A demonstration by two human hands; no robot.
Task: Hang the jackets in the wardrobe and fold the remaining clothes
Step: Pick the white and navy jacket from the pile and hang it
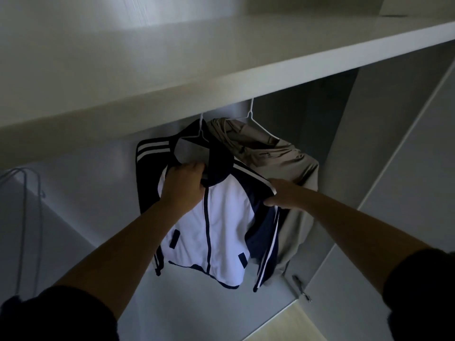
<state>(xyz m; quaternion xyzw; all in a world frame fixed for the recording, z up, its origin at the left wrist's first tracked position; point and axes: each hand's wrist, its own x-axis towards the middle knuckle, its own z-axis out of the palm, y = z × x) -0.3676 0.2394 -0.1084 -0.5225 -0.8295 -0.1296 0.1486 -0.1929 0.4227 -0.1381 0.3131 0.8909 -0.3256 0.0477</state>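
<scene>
A white and navy track jacket [221, 217] with white sleeve stripes hangs on a white hanger [200, 130] inside the wardrobe. My left hand [183, 183] grips its navy collar at the top of the zip. My right hand [283, 194] pinches the jacket's right shoulder seam. Just behind and to the right hangs a beige jacket [283, 158] on a second white hanger [251, 114]. The rail that carries both hangers is hidden by the shelf.
A deep white shelf [221, 57] juts out above the hanging space. Empty wire hangers [24, 207] hang at the far left. The open wardrobe door [394, 193] with a hinge [300, 286] stands at the right. Pale floor [283, 323] shows below.
</scene>
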